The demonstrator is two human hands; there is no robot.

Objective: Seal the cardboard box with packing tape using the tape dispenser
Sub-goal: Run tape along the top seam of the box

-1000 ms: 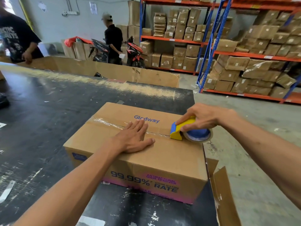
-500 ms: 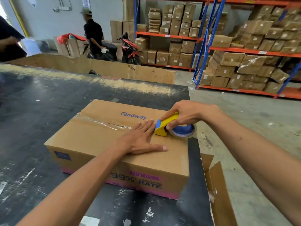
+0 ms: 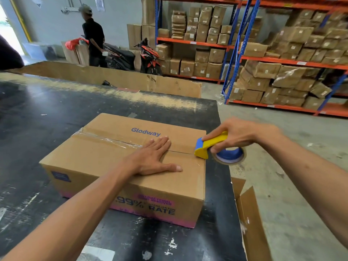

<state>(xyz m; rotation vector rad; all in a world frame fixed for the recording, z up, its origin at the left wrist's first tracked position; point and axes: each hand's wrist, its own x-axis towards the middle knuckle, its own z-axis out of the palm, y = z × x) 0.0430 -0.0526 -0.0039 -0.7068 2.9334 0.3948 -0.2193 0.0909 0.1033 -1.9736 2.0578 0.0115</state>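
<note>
Moved: our tape dispenser [image 3: 211, 146] has travelled from mid-seam to the right edge of the cardboard box [image 3: 105, 159]. Right hand [image 3: 237, 134] clamped on it, drawing tape [image 3: 105, 141] taut. Left hand [image 3: 152, 157] flat, fingers spread, pinning flaps. Box on bench [image 3: 37, 113], closed; contents unseen.

Warehouse: orange-blue racks [image 3: 293, 62] of cartons, concrete floor [image 3: 282, 185], grey wall [image 3: 120, 19].

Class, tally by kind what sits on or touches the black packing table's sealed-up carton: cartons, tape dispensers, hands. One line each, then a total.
Cardboard box: 1
Tape dispenser: 1
Hands: 2, left hand flat on the box, right hand gripping the dispenser
Total: 4
</note>
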